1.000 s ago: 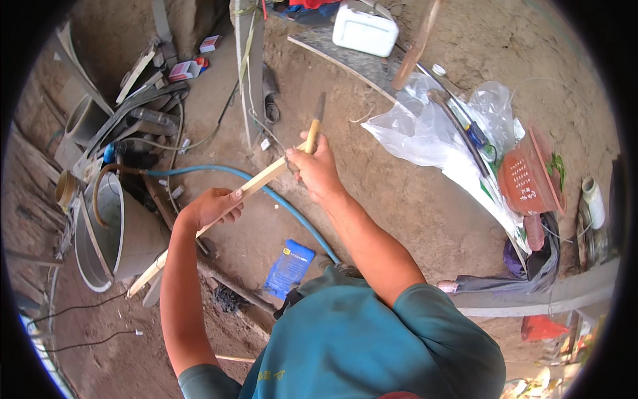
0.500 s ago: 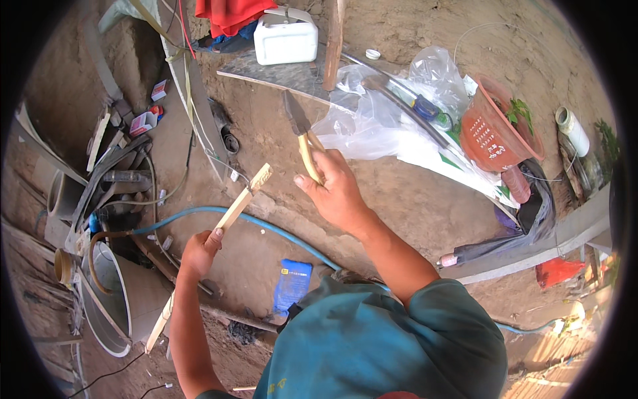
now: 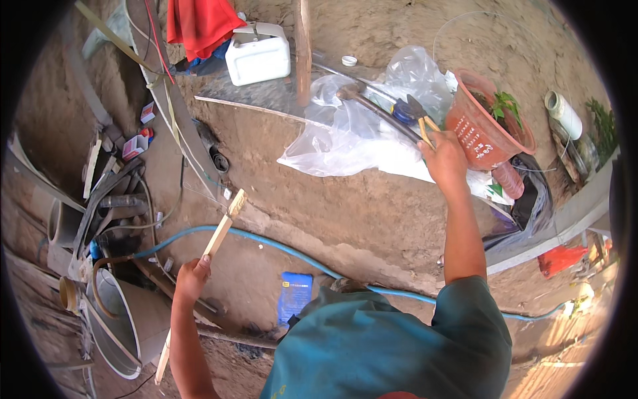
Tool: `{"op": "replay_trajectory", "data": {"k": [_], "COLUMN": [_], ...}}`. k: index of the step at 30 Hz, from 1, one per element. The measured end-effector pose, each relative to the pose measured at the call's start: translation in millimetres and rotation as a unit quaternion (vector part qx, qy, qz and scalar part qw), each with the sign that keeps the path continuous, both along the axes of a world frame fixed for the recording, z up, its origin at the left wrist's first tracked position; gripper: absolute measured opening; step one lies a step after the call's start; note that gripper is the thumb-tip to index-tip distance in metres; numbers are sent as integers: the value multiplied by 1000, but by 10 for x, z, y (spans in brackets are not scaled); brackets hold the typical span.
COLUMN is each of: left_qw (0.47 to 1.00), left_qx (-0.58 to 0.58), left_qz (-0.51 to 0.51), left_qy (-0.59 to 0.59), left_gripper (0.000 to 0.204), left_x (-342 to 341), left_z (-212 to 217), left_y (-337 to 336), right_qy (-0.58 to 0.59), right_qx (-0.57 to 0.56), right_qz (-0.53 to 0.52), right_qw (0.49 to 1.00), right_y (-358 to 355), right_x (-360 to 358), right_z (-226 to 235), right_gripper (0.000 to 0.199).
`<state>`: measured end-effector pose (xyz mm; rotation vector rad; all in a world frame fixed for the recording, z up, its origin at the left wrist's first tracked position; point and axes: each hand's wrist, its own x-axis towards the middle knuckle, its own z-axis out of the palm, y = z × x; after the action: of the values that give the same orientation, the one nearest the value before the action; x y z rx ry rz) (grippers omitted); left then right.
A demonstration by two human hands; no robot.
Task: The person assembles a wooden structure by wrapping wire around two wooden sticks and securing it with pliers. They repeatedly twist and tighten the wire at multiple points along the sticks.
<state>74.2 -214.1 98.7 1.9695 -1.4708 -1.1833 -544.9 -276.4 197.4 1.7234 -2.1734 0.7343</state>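
Observation:
My left hand (image 3: 192, 276) is closed around a pale wooden stick (image 3: 223, 229), which slants up and away past my fingers and runs down along my forearm. Far out to the right, my right hand (image 3: 446, 161) grips the yellow handles of dark-jawed pliers (image 3: 417, 110). The pliers are over or against a clear plastic bag (image 3: 312, 151), close to a dark rod (image 3: 380, 113) and a small blue object (image 3: 403, 112). Whether they touch these, I cannot tell. Just right of that hand sits a reddish plant pot (image 3: 473, 136) with a green plant (image 3: 506, 105).
A white box (image 3: 260, 61), red cloth (image 3: 199, 26) and upright wooden post (image 3: 303, 53) are at the far side. A blue hose (image 3: 292, 249) crosses the ground before me, near a blue packet (image 3: 294, 296). At left stands a large grey bucket (image 3: 149, 309).
My right hand has carried the pliers rightward, from beside the stick to the bag and pot. My left hand keeps hold of the stick, slightly lower. The whole view has shifted a little.

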Motion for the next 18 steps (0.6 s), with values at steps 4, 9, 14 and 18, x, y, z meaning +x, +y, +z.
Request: {"op": "replay_trajectory", "data": {"k": [4, 9, 14, 18], "left_qw": [1000, 1000, 1000, 1000], "left_qx": [0, 9, 1, -14], "left_qz": [0, 3, -2, 0], "left_qy": [15, 30, 25, 21], "left_gripper": [63, 63, 63, 63], "left_x": [28, -48, -127, -77], "left_z": [-60, -26, 45, 8], "left_y": [-25, -37, -17, 28], "right_qy": [14, 63, 69, 50], "right_qx": [-10, 3, 14, -61], "right_qz": [-11, -33, -48, 30], "right_qw": [1000, 997, 996, 996], "right_y": [-43, -61, 66, 12], "right_x": [-99, -99, 111, 346], "right_z": [-89, -202, -7, 223], "right_gripper": [31, 31, 36, 34]}}
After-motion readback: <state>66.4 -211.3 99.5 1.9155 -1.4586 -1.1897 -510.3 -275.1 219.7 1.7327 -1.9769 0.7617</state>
